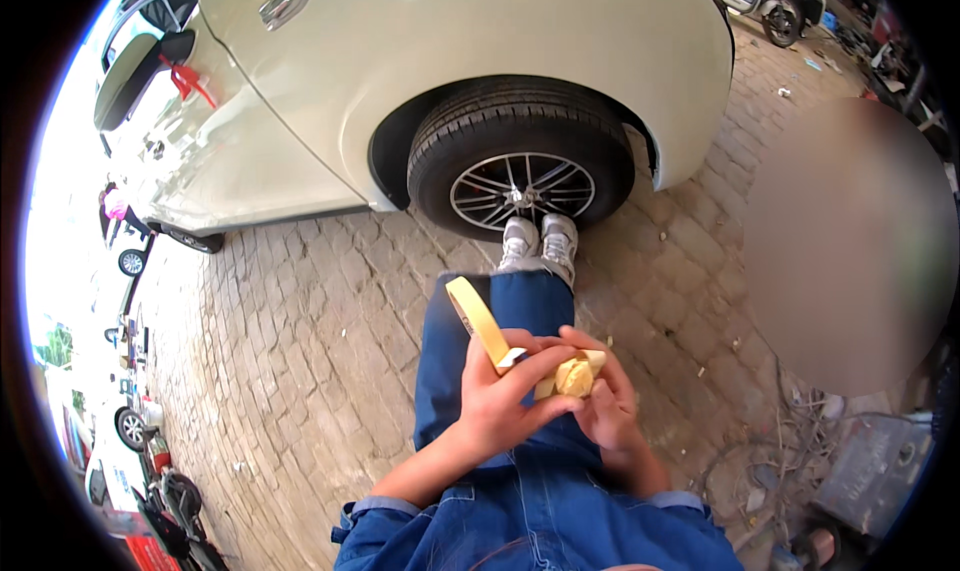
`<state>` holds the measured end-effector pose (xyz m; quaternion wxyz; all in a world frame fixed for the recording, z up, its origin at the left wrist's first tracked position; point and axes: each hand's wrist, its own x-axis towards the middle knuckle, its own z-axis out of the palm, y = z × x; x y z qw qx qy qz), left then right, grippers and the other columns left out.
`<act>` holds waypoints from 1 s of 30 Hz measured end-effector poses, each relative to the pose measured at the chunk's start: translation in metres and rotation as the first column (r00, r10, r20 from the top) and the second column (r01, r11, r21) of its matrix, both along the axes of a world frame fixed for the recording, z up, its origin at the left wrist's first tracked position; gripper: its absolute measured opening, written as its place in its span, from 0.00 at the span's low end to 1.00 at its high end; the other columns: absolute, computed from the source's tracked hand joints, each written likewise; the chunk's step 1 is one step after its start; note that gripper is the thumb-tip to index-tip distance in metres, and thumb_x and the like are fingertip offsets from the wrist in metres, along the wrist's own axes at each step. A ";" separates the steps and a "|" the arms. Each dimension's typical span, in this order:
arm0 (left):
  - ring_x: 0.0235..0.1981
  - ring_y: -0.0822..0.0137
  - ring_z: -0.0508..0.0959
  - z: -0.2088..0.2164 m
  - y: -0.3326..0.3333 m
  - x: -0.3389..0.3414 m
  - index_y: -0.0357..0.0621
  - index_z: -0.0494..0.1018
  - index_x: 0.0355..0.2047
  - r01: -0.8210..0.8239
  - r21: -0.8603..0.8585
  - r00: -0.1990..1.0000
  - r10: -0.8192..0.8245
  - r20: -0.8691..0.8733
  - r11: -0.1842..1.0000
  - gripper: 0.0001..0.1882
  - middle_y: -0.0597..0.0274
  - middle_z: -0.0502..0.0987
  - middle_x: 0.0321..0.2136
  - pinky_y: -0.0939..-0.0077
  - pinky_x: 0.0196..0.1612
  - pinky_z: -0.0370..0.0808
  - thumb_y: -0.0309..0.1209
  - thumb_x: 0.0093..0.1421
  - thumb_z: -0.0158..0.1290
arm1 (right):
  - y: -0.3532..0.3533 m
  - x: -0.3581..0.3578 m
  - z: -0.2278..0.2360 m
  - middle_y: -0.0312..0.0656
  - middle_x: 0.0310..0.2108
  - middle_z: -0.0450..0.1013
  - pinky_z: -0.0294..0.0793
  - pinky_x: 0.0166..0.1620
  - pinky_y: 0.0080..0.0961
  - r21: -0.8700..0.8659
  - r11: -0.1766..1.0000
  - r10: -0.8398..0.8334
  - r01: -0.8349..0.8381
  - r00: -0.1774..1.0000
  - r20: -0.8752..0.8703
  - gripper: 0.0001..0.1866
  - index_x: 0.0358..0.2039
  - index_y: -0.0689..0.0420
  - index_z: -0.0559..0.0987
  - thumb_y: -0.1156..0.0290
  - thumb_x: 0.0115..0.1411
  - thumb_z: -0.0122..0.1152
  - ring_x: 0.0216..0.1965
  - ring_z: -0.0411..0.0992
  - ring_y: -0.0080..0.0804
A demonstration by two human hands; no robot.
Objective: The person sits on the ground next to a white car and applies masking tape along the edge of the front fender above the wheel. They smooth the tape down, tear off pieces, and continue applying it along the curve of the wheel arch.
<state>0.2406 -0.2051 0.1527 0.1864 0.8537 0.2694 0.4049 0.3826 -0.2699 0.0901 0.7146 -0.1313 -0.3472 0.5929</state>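
Note:
Both my hands meet over my lap around pale yellow material. A curved yellow band (478,321), which looks like a roll of masking tape seen nearly edge-on, rises out of the grip of my left hand (500,396). A crumpled wad of yellow tape (574,378) sits between the thumbs and fingers of both hands. My right hand (610,406) is closed on this wad from the right side, with its fingertips bent over it. The fingers partly hide how band and wad connect.
I sit facing a pale car (320,101), my shoes (558,241) against its wheel (520,161). Brick paving (290,331) surrounds me. A dark grey box (875,471) and tangled cords (790,436) lie at the right. Parked motorbikes (180,506) stand at the left.

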 end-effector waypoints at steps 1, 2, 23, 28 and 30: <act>0.39 0.59 0.72 0.003 0.007 0.006 0.44 0.81 0.47 -0.004 -0.013 0.997 0.003 -0.074 1.000 0.29 0.56 0.74 0.39 0.67 0.43 0.72 0.42 0.45 0.71 | 0.006 0.003 -0.003 0.56 0.65 0.62 0.61 0.66 0.35 -0.003 0.997 -0.077 0.077 0.997 0.015 0.30 0.69 0.66 0.56 0.68 0.71 0.48 0.65 0.64 0.40; 0.41 0.58 0.71 0.005 0.015 0.013 0.45 0.80 0.49 -0.009 -0.024 0.989 0.006 -0.148 1.000 0.29 0.55 0.73 0.40 0.65 0.44 0.72 0.38 0.45 0.71 | 0.012 0.007 -0.006 0.56 0.64 0.64 0.62 0.66 0.35 -0.005 0.988 -0.154 0.154 0.988 0.028 0.29 0.69 0.66 0.57 0.69 0.71 0.48 0.64 0.65 0.39; 0.39 0.50 0.72 -0.077 0.158 0.098 0.42 0.74 0.46 0.113 -0.349 0.941 0.012 0.337 0.930 0.18 0.51 0.70 0.38 0.61 0.41 0.71 0.23 0.54 0.60 | 0.099 0.178 -0.093 0.51 0.50 0.77 0.70 0.55 0.25 -0.121 0.360 -0.382 0.925 0.265 0.886 0.21 0.57 0.59 0.74 0.81 0.63 0.52 0.54 0.72 0.32; 0.39 0.48 0.72 -0.084 0.156 0.078 0.42 0.74 0.45 0.178 -0.416 0.932 -0.018 0.361 0.892 0.17 0.50 0.68 0.36 0.60 0.40 0.72 0.24 0.54 0.60 | 0.106 0.169 -0.136 0.40 0.40 0.79 0.74 0.46 0.24 0.240 0.431 -0.291 0.870 -0.118 0.949 0.16 0.51 0.58 0.77 0.79 0.62 0.55 0.40 0.75 0.29; 0.39 0.48 0.72 -0.081 0.155 0.066 0.42 0.74 0.45 0.202 -0.424 0.914 -0.014 0.406 0.883 0.16 0.50 0.68 0.36 0.59 0.40 0.72 0.24 0.55 0.59 | 0.109 0.158 -0.143 0.39 0.36 0.79 0.74 0.43 0.25 0.088 0.421 -0.277 0.903 0.035 0.960 0.11 0.46 0.59 0.79 0.77 0.62 0.57 0.36 0.75 0.30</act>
